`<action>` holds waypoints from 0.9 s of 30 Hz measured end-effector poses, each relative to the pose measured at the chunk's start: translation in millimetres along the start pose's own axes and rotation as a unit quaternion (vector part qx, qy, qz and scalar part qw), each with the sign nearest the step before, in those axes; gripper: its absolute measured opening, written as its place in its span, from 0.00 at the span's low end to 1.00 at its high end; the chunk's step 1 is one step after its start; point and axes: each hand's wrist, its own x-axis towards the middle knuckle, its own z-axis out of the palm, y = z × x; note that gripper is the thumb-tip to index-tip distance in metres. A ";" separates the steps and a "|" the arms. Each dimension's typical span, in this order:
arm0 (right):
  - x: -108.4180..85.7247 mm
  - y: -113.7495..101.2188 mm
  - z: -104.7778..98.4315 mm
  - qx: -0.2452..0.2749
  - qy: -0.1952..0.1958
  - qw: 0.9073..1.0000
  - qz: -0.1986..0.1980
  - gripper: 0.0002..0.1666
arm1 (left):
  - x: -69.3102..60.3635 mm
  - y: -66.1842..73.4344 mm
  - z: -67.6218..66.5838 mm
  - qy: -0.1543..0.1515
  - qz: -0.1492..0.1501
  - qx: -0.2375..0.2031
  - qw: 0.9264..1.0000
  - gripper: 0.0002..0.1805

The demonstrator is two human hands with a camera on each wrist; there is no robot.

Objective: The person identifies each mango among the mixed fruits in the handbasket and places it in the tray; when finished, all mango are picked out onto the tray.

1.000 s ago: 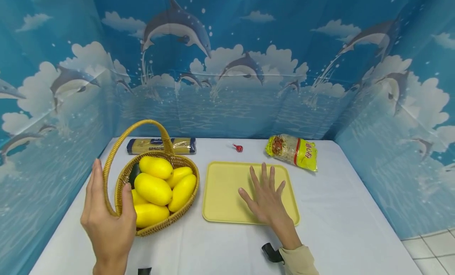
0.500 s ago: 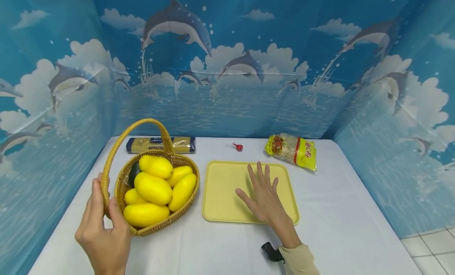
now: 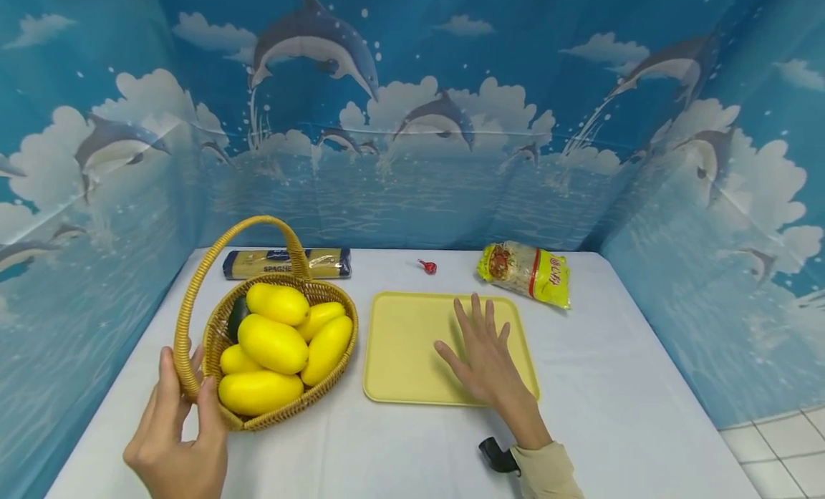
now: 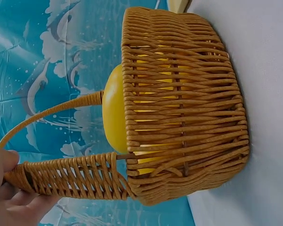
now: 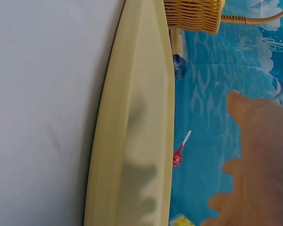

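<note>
A wicker basket (image 3: 322,399) with a tall arched handle (image 3: 188,320) stands on the left of the table. Several smooth yellow oblong fruits (image 3: 273,344) fill it, beside one dark green item (image 3: 238,318) of unclear kind. My left hand (image 3: 177,438) holds the lower near end of the handle between thumb and fingers; the left wrist view shows the thumb (image 4: 7,160) on one side and fingers on the other. Over a pale yellow tray (image 3: 402,349), my right hand (image 3: 483,366) is spread with straight fingers. In the right wrist view it hovers above the tray's surface, holding nothing.
A spaghetti pack (image 3: 329,263) lies behind the basket. A red lollipop (image 3: 428,267) lies behind the tray, and a yellow-green noodle bag (image 3: 525,273) at the back right. Dolphin-print curtains (image 3: 412,198) enclose the white table (image 3: 619,384) at the back and sides.
My left hand has moved slightly left and down, closing from a loose open pose around the handle onto it. The basket and right hand stay nearly in place; the head view shifts slightly.
</note>
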 end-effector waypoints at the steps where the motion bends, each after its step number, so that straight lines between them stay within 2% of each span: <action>1: 0.5 0.9 -0.1 0.001 -0.001 1.000 0.000 0.54 | -0.2 -0.6 -1.1 -0.002 0.000 -0.005 1.000 0.36; 6: 1.6 2.1 -2.5 0.021 0.006 1.000 -0.013 0.54 | 0.3 -1.9 -4.7 -0.007 -0.007 -0.029 1.000 0.37; 12: 7.3 -1.2 -8.2 0.025 0.040 0.997 -0.059 0.53 | -0.6 1.5 -5.8 0.002 -0.016 -0.043 0.999 0.36; 16: 17.8 -10.3 -18.8 0.045 0.081 0.991 -0.098 0.52 | -0.7 5.0 -5.0 0.004 -0.017 -0.039 0.999 0.31; 21: 30.7 -30.8 -36.7 0.077 0.118 0.979 -0.146 0.47 | -1.2 6.5 -5.1 -0.001 -0.024 -0.028 0.999 0.33; 24: 36.4 -47.1 -48.3 0.089 0.115 0.975 -0.169 0.44 | -2.2 5.0 -5.5 -0.003 -0.025 -0.025 0.999 0.35; 27: 42.0 -64.5 -59.4 0.102 0.089 0.973 -0.187 0.44 | -3.3 2.4 -6.2 -0.005 -0.024 -0.016 1.000 0.38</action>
